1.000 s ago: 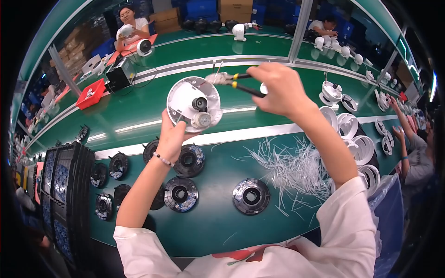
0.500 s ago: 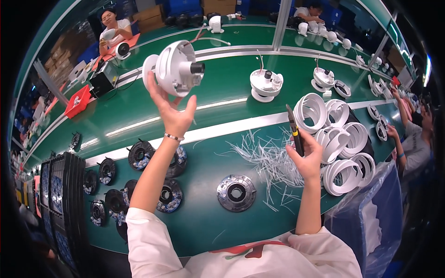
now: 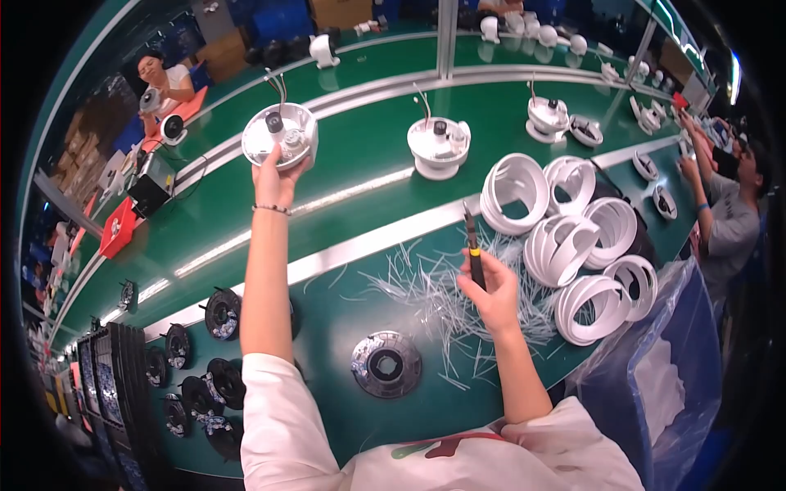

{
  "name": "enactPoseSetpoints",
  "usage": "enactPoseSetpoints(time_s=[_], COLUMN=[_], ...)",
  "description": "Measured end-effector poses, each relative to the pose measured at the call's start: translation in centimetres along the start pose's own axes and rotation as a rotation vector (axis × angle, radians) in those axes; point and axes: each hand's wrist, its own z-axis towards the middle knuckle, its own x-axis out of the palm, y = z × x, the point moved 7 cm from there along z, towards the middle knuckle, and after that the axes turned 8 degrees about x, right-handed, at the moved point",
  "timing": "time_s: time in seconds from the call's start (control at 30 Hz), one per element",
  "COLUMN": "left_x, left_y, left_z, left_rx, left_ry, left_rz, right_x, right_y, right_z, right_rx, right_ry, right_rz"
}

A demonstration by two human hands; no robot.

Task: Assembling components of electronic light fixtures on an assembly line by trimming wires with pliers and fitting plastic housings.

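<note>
a: left hand (image 3: 274, 176) — where, and doing what?

b: stretched far out over the green counter (image 3: 360, 155), fingers closed around the lower edge of a round white camera base (image 3: 281, 135). the base is lifted clear of the counter, open face toward the head camera, dark parts inside, thin wires rising from its top edge.

a: right hand (image 3: 491, 286)?

b: nearer the body, fist clenched on a slim black and yellow tool (image 3: 472, 245), tip pointing up and away. it hangs over a loose heap of white cable-tie offcuts (image 3: 434, 299) strewn on the counter.

a: what lies around?

b: ahead of the right hand, a second white base with wires (image 3: 438, 147) sits on the far belt strip, a third (image 3: 547, 119) further right. right of the tool, a cluster of white ring housings (image 3: 565, 237), leaning on one another, close beside the offcuts. near the body, a round silver and black module (image 3: 386, 364) lies flat, just left of the offcuts. left of the raised forearm, several black round modules (image 3: 221, 313) lie in rows beside a dark tray stack (image 3: 102, 385).

a: anything crowding the hands?

b: a pale raised rail (image 3: 368, 241) crosses the counter between the two hands. blue plastic bag (image 3: 655, 385) hangs at the right edge. one person (image 3: 729, 217) works at the right end, another (image 3: 164, 82) across at far left with a red box (image 3: 119, 227) close by.
</note>
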Motion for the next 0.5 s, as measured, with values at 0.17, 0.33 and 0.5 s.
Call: enactPoseSetpoints(time_s=[0.17,0.33,0.5], left_x=[-5.0,-8.0,-1.7], left_y=[6.7,8.4,1.1], left_z=[0.3,-0.4,-8.6], left_rx=[-0.263,-0.29,-0.4], left_ry=[-0.21,-0.195,-0.13], left_rz=[-0.038,0.123,0.431], right_x=[1.8,4.3,2.9], right_y=[-0.3,0.3,4.6], right_z=[-1.1,-1.8,-5.0], right_rx=[0.031,-0.101,-0.29], right_ry=[0.104,0.196,0.203], right_rz=[-0.05,-0.153,-0.496])
